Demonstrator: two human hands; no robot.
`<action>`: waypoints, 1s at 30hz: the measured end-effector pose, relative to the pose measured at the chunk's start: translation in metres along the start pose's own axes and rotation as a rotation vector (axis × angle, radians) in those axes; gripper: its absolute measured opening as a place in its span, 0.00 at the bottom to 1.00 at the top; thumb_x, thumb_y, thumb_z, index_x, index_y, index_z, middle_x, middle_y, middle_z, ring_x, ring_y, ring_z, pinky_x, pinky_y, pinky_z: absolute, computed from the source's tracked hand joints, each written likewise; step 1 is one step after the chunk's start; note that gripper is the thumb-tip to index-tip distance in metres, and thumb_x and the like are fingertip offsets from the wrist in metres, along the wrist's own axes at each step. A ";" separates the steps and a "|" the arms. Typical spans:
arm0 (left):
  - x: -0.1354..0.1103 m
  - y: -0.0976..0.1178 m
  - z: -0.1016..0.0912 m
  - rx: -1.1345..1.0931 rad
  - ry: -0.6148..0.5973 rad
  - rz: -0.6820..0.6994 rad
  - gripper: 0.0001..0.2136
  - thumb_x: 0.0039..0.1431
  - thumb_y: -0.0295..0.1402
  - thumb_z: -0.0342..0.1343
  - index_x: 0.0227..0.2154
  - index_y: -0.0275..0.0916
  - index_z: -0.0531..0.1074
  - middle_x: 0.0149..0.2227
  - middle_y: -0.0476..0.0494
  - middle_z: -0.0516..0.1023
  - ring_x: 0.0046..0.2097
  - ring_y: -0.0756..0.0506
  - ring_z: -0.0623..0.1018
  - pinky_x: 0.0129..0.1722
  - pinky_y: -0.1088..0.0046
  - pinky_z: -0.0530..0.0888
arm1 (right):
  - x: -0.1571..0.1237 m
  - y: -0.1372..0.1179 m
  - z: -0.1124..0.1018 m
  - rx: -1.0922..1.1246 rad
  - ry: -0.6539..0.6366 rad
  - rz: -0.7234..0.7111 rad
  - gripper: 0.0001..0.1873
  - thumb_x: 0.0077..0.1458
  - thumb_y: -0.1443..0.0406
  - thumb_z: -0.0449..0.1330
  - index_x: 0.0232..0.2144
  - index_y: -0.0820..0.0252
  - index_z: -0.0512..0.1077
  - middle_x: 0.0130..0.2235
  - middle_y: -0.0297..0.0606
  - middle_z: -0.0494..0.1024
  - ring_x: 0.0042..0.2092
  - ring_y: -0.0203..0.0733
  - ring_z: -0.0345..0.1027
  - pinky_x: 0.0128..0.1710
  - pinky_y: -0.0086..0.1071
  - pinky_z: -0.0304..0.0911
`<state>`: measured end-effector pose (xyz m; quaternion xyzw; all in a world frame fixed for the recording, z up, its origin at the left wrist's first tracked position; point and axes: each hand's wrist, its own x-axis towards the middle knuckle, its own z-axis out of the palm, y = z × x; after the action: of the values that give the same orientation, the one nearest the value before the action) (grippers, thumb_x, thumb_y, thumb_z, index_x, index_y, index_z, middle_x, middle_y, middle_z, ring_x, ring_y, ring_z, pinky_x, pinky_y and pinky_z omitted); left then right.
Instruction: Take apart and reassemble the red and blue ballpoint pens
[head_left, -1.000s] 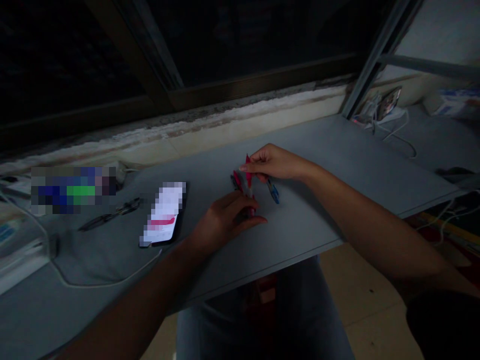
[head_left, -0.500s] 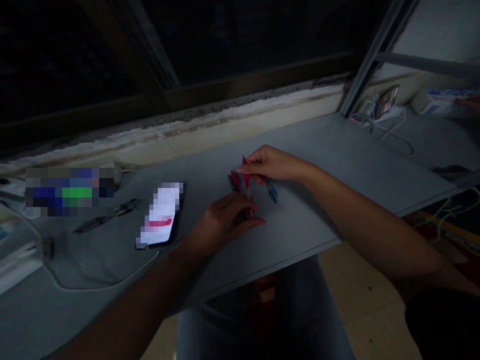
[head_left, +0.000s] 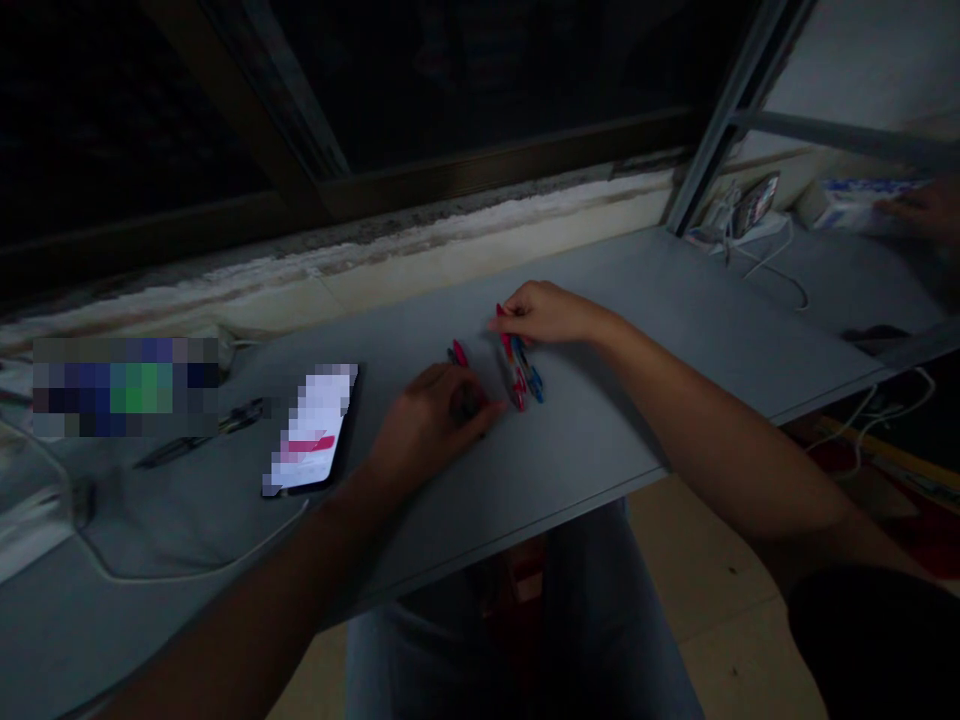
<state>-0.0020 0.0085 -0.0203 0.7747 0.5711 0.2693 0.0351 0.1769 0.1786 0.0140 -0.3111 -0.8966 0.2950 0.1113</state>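
Note:
My right hand (head_left: pixel 544 312) pinches a pink-red pen (head_left: pixel 517 380) near its upper end, tilted over the desk. Close alongside it, a blue pen (head_left: pixel 535 386) sits below the same hand, its upper part covered by the fingers. To the left, my left hand (head_left: pixel 431 415) hovers low with curved fingers, the thumb stretched out apart from them. Another pink pen (head_left: pixel 460 352) and a dark pen (head_left: pixel 451 356) lie together at its fingers, their lower parts hidden beneath the hand.
On the grey desk (head_left: pixel 600 440), a lit phone (head_left: pixel 319 430) lies left of my left hand. Farther left are a dark pen-like item (head_left: pixel 202 435), a white cable (head_left: pixel 187 577) and a blurred-out object (head_left: pixel 127 390). Another person's hand (head_left: pixel 926 205) shows at far right, near a propped phone (head_left: pixel 757 203).
My left hand has come off the pink-red pen's lower end and moved left over the other pens. My right hand has brought that pen right, beside the blue one.

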 end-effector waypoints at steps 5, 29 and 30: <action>0.007 -0.006 0.000 0.065 -0.115 -0.215 0.17 0.63 0.50 0.60 0.33 0.39 0.75 0.30 0.46 0.77 0.31 0.46 0.75 0.31 0.70 0.67 | 0.003 0.004 0.008 -0.159 0.028 0.035 0.24 0.64 0.57 0.61 0.18 0.62 0.66 0.18 0.28 0.59 0.24 0.31 0.49 0.28 0.32 0.46; 0.001 0.006 0.003 0.034 -0.050 -0.451 0.12 0.59 0.41 0.61 0.26 0.40 0.73 0.23 0.47 0.76 0.24 0.46 0.74 0.24 0.73 0.62 | -0.009 -0.020 0.020 -0.128 -0.004 -0.198 0.26 0.66 0.53 0.59 0.19 0.61 0.66 0.18 0.29 0.63 0.23 0.31 0.54 0.29 0.31 0.47; 0.001 0.003 0.002 0.007 -0.031 -0.448 0.12 0.61 0.42 0.59 0.27 0.40 0.73 0.24 0.47 0.76 0.25 0.46 0.74 0.24 0.73 0.63 | -0.010 -0.021 0.020 -0.106 0.005 -0.180 0.28 0.66 0.51 0.58 0.19 0.62 0.67 0.18 0.29 0.63 0.23 0.31 0.55 0.28 0.31 0.47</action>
<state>0.0022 0.0088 -0.0208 0.6324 0.7294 0.2407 0.1001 0.1665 0.1503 0.0104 -0.2357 -0.9349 0.2350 0.1230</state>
